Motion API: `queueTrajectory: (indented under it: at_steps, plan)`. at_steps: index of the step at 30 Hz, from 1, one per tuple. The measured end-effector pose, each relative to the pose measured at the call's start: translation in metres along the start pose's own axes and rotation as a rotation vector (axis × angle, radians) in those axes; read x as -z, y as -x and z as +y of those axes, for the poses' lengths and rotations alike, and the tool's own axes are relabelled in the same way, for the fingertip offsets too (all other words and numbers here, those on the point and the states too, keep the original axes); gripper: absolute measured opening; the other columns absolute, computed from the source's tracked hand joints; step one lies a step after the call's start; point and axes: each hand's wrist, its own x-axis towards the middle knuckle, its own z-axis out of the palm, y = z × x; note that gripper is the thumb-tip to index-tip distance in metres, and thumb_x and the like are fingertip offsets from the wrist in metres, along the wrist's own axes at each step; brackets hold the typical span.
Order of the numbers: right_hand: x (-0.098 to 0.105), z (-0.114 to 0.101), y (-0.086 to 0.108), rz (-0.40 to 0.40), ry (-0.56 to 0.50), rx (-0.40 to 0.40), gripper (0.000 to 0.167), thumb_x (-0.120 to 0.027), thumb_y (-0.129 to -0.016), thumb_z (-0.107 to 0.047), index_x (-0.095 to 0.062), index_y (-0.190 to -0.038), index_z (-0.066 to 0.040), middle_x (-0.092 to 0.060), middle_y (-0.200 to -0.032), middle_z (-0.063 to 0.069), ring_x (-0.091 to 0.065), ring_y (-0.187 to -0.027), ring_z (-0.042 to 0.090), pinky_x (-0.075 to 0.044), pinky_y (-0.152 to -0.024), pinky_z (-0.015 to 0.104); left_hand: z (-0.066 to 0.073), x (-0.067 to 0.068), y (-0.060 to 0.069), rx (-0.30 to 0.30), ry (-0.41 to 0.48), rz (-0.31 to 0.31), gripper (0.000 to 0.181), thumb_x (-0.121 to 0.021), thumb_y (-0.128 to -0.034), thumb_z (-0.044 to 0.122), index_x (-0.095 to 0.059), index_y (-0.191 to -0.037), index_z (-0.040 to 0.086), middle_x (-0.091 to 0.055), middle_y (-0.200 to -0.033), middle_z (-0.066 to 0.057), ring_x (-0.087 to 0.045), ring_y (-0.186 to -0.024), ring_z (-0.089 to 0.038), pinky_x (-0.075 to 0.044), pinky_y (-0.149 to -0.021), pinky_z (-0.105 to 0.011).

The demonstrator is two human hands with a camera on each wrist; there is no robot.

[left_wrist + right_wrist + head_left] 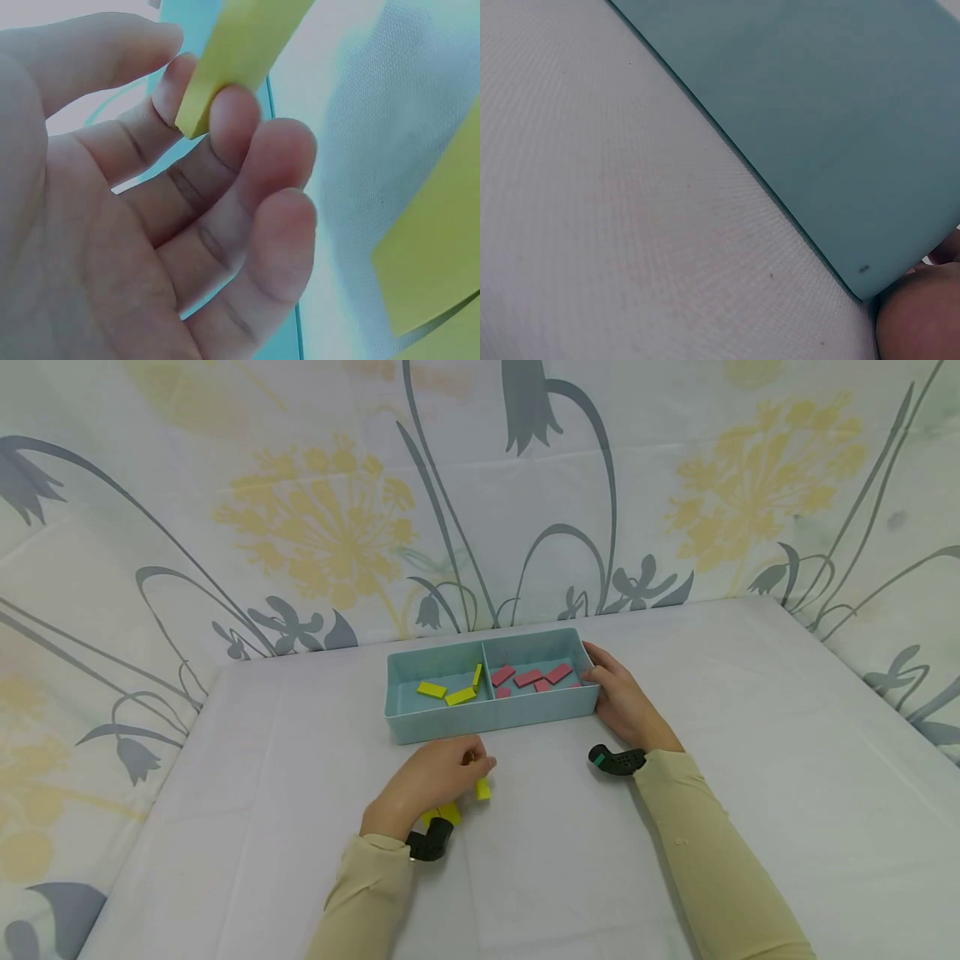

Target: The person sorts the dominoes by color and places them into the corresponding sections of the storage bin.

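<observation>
A light-blue two-compartment box (442,724) sits on the white cloth. My right hand (622,697) grips its right end, with fingertips at the rim; in the right wrist view a fingertip (919,319) lies against the box's lower corner (840,187). Nearer the body, my left hand (438,777) is in front of the box and pinches a yellow block (240,52) between thumb and fingers. More yellow blocks (439,232) lie on the cloth beside that hand, partly hidden by the wrist in the head view.
Several yellow blocks (460,697) lie in the box's left compartment and several pink blocks (528,678) in its right one. A divider (487,670) separates them. Behind the table surface hangs a floral-patterned cloth (465,485). Black devices (618,762) are strapped to both wrists.
</observation>
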Motion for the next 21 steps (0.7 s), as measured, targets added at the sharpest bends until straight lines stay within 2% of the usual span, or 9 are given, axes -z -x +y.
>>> queueTrajectory:
  at_steps: [7, 15, 21]
  plan:
    - [0.0, 0.0, -0.001, 0.004, 0.002, -0.001, 0.061, -0.034, -0.087, 0.002, -0.017, -0.143, -0.016, -0.013, -0.146, -0.003, -0.015, -0.131, 0.016, -0.015, -0.106, 0.038, 0.0, 0.003, 0.0, 0.002, 0.052, 0.077, 0.016, -0.051, -0.0889, 0.037, -0.057, -0.089, 0.022, -0.055, -0.079, 0.007, -0.049, -0.067, -0.014, -0.043, -0.056, -0.027]
    - [0.0, 0.0, 0.0, 0.005, 0.0, -0.003, 0.061, -0.035, -0.087, 0.002, -0.017, -0.143, -0.016, -0.012, -0.146, -0.003, -0.015, -0.132, 0.017, -0.015, -0.106, 0.039, 0.0, 0.009, 0.0, -0.002, 0.107, 0.161, 0.014, -0.051, -0.0897, 0.035, -0.056, -0.089, 0.022, -0.054, -0.077, 0.004, -0.049, -0.071, -0.015, -0.043, -0.056, -0.027]
    - [0.0, 0.0, 0.0, 0.004, 0.005, -0.003, 0.06, -0.034, -0.088, 0.002, -0.018, -0.143, -0.016, -0.014, -0.146, -0.003, -0.016, -0.131, 0.017, -0.015, -0.106, 0.039, -0.004, 0.012, -0.001, -0.004, 0.154, 0.244, 0.008, -0.051, -0.0899, 0.026, -0.056, -0.095, 0.021, -0.055, -0.091, 0.007, -0.049, -0.079, -0.013, -0.044, -0.066, -0.026]
